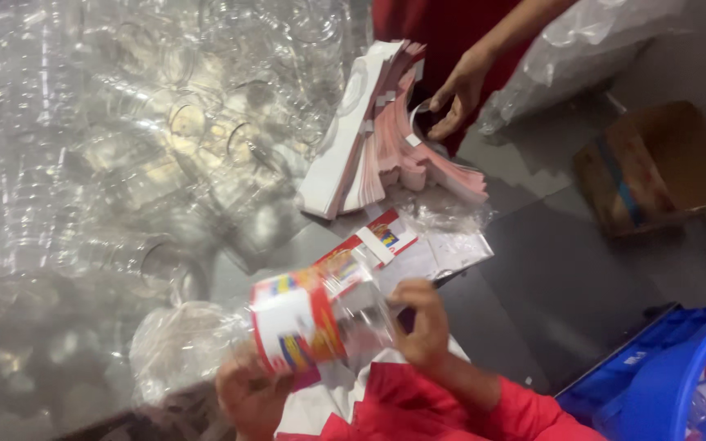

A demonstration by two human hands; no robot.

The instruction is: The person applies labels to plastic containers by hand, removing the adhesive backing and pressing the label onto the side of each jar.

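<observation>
1. Your fingers first: the right hand [425,322] has its fingers curled in at the mouth end of the clear plastic jar [320,322], pinching at the label edge as far as the blur lets you tell. Your left hand [253,398] cups the jar from below, fingers closed round its base, so it lies on its side in the lower middle of the frame where the wrap can be smoothed.
2. Biggest thing around: that heap of empty clear jars [124,163] filling the whole left side. Thin, glossy, round-mouthed and jumbled together.
3. Blue plastic tub [672,384], bottom right corner, smooth and curved.
4. Brown cardboard box [655,163], right side, matte, on the grey floor.
5. Fanned stack of labels [377,139], top middle, thin paper strips, pink-red and white, curved like a deck of cards. Another person's hand [459,90] rests its fingers on the stack's far edge.
6. Red, white and yellow label [304,322] wraps round the jar, glossy.
</observation>
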